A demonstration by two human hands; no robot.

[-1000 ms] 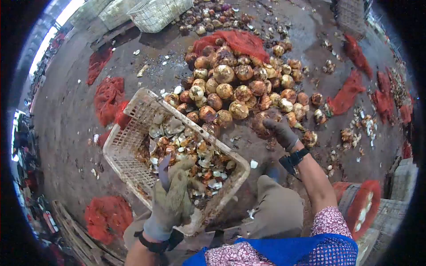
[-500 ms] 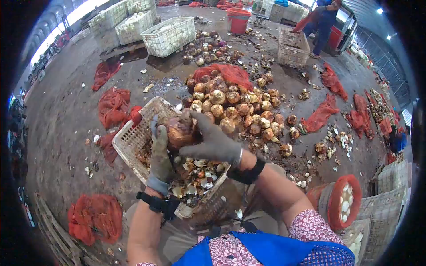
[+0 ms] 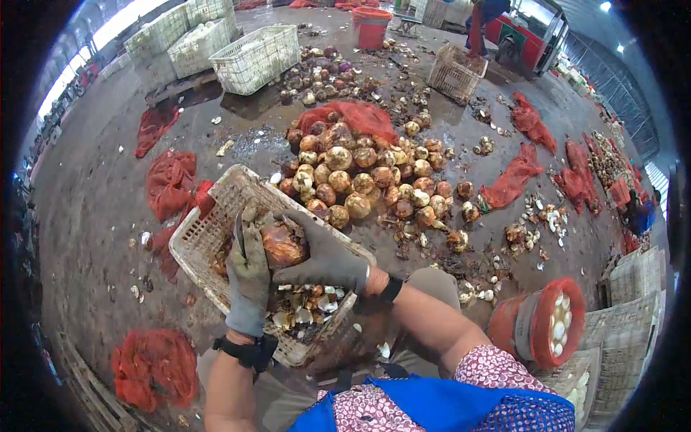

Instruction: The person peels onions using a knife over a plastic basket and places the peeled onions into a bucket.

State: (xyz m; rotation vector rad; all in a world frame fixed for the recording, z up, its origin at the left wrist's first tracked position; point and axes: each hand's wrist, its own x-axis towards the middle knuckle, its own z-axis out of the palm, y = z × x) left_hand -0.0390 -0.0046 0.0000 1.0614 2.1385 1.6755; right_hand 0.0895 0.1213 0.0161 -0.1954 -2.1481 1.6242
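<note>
A large onion (image 3: 283,243) with reddish-brown, ragged skin is held between both gloved hands above a dirty white plastic crate (image 3: 193,248). My left hand (image 3: 248,277), in a grey glove, presses against the onion's left side with its fingers pointing up. From the right, my right hand (image 3: 327,252) curls over the top and side of the same onion, its thumb underneath. Peel scraps and pale onion pieces (image 3: 306,309) lie in the crate below. Much of the crate's inside is hidden by my hands.
Beyond the crate lies a heap of brown onions (image 3: 360,176), partly under a red net bag (image 3: 353,119). A red bucket (image 3: 540,324) of white peeled onions stands at right. White crates (image 3: 255,61), a red bucket (image 3: 371,29) and a person (image 3: 486,21) are farther back.
Both hands and the onion have shifted slightly left and down in view, and the onion has turned to show more reddish skin. The whole scene has also shifted left as the head moved.
</note>
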